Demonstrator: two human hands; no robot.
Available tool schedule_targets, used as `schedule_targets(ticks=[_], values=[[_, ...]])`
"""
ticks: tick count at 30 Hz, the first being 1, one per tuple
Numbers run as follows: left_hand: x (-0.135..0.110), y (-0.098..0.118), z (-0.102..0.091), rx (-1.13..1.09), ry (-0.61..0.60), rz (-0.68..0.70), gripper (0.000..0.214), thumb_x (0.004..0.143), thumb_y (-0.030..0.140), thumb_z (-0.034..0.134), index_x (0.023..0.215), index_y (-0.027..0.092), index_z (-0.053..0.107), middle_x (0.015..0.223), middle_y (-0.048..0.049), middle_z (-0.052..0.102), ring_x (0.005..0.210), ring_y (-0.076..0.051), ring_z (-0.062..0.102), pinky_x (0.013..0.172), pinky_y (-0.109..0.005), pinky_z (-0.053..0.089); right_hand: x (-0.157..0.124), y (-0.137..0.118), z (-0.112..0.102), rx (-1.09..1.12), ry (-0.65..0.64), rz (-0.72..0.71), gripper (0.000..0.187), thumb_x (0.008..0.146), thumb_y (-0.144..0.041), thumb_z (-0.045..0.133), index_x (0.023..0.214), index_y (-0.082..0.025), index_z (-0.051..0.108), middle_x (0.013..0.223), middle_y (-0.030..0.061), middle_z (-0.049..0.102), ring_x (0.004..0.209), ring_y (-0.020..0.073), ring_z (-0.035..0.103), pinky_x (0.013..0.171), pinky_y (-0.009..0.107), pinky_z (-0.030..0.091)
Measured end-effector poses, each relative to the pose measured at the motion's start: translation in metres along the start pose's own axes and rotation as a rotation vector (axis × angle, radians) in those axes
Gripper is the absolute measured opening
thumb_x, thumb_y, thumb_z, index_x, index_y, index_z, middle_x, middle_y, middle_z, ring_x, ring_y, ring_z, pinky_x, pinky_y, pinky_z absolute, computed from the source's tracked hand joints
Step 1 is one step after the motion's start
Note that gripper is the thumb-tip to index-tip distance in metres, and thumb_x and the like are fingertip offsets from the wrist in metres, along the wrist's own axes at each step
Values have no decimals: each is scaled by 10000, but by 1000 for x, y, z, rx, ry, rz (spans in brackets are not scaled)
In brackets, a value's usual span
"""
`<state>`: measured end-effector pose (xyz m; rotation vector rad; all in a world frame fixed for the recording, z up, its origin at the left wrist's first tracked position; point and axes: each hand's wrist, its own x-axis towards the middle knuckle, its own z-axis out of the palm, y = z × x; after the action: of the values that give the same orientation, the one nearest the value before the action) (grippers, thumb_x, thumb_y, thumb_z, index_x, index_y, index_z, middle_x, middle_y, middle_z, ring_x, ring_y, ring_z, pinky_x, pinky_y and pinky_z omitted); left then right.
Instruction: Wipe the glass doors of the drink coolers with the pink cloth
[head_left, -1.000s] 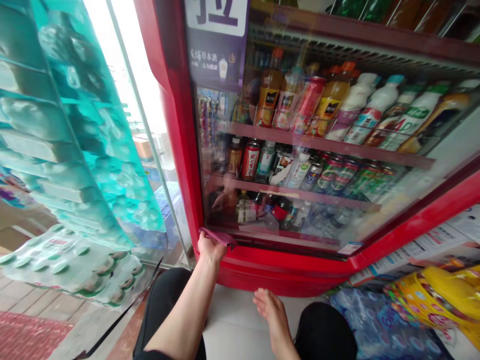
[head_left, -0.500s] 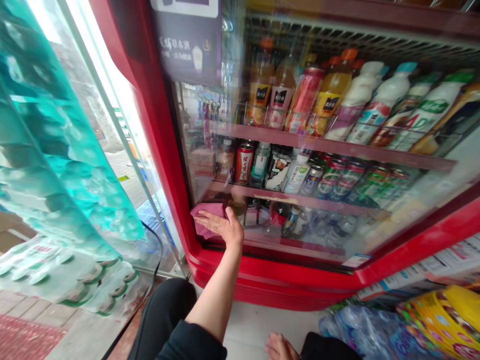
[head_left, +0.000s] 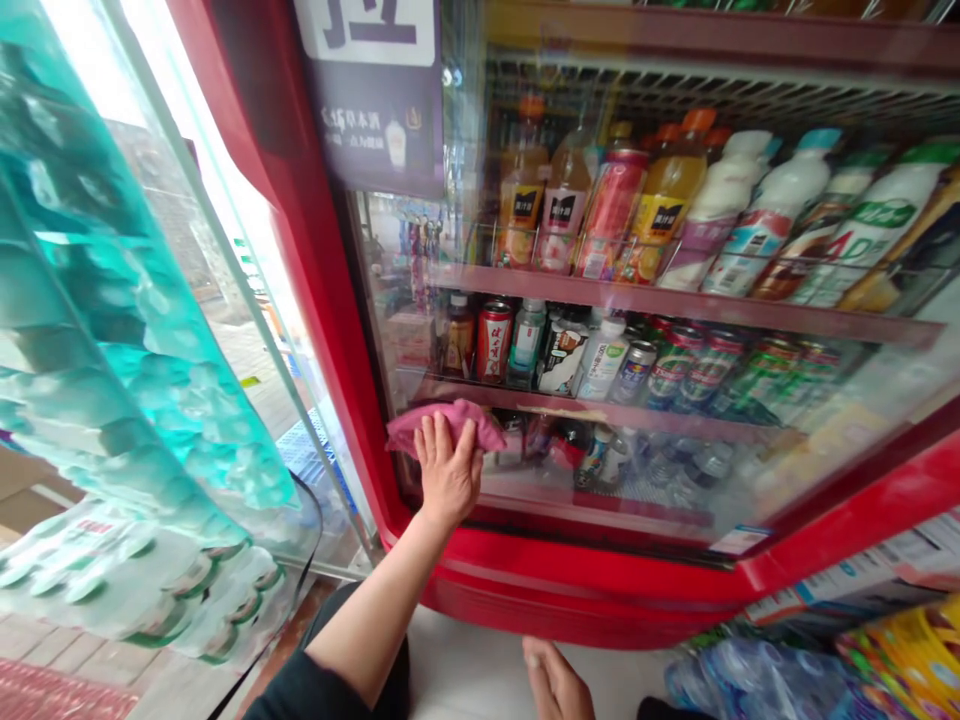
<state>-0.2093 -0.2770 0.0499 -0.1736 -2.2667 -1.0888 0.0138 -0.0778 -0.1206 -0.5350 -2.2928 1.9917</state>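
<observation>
My left hand (head_left: 448, 468) presses a pink cloth (head_left: 484, 425) against the lower left of the glass door (head_left: 517, 490) of a red drinks fridge. Its fingers lie over the cloth, which bunches up around the fingertips. Low in the view, my right hand (head_left: 556, 682) hangs in front of the fridge base, away from the glass. It appears empty, with its fingers loosely extended and partly cut off by the frame edge. Behind the glass stand juice bottles (head_left: 517, 205), a red can (head_left: 494, 340) and several other drinks on shelves.
The red fridge frame (head_left: 322, 300) borders the glass. On the left are packs of bottles in teal wrap (head_left: 150, 300) and shrink-wrapped packs (head_left: 142, 580). A black strap (head_left: 300, 580) runs beside them. Water bottles (head_left: 757, 675) and a yellow package (head_left: 915, 650) sit at the lower right.
My left hand has slid the pink cloth up and to the right on the glass, and its fingers now point upward. My right hand shows a little more of itself.
</observation>
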Motion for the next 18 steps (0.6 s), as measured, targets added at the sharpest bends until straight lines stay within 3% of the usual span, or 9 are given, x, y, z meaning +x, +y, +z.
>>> schedule_targets(ticks=[2, 5, 7, 9, 11, 13, 15, 18], values=[[36, 20, -18, 61, 156, 54, 643, 953, 438, 678, 1555, 217, 636, 1863, -175, 195, 1744, -432, -29, 1363, -707, -40, 6, -27, 2, -80, -32, -109, 723, 852, -907, 606, 1046, -263, 871, 1183, 150, 862, 1186, 361, 806, 1093, 420, 637], [81, 62, -37, 180, 312, 227, 655, 1000, 440, 615, 1610, 207, 572, 1879, -162, 110, 1748, -393, -62, 1371, -683, -18, 14, -74, 5, -145, -131, -207, 608, 976, -759, 561, 1187, -266, 848, 1313, 141, 827, 1269, 339, 774, 1158, 447, 601], [91, 82, -37, 215, 313, 260, 656, 1019, 445, 589, 1636, 228, 539, 1878, -146, 135, 1750, -386, -55, 1370, -687, -11, 17, -100, 9, -157, -172, -237, 573, 1023, -697, 523, 1228, -261, 832, 1351, 144, 811, 1297, 330, 759, 1171, 456, 591], [79, 85, -26, 195, 172, 268, 616, 1015, 453, 601, 1605, 277, 585, 1849, -122, 272, 1751, -398, 30, 1371, -691, 0, 17, -114, 14, -157, -183, -255, 556, 1040, -669, 511, 1227, -253, 829, 1346, 152, 811, 1289, 329, 762, 1159, 455, 597], [49, 69, -10, 108, -93, 268, 520, 996, 438, 632, 1503, 341, 693, 1762, -100, 466, 1723, -410, 209, 1381, -670, 45, 15, -114, 19, -154, -200, -265, 539, 1039, -660, 524, 1209, -255, 836, 1329, 154, 817, 1267, 330, 771, 1137, 448, 609], [9, 39, 3, -26, -329, 196, 439, 955, 377, 676, 1382, 402, 776, 1648, -83, 615, 1649, -398, 398, 1385, -619, 145, 12, -103, 22, -162, -226, -280, 519, 1040, -650, 532, 1194, -266, 844, 1301, 149, 828, 1234, 325, 786, 1109, 432, 622], [-26, 6, 7, -43, -359, 134, 420, 883, 333, 741, 1289, 395, 828, 1503, -121, 730, 1521, -427, 562, 1345, -632, 273, 9, -87, 20, -179, -237, -298, 496, 1042, -635, 540, 1175, -273, 852, 1258, 145, 841, 1195, 318, 801, 1075, 413, 633], [-48, -27, -4, -54, -311, 56, 381, 827, 359, 791, 1201, 370, 862, 1421, -153, 771, 1462, -460, 604, 1333, -677, 272, 4, -77, 14, -209, -225, -299, 462, 1048, -599, 551, 1142, -266, 857, 1194, 143, 855, 1147, 311, 811, 1029, 393, 641]])
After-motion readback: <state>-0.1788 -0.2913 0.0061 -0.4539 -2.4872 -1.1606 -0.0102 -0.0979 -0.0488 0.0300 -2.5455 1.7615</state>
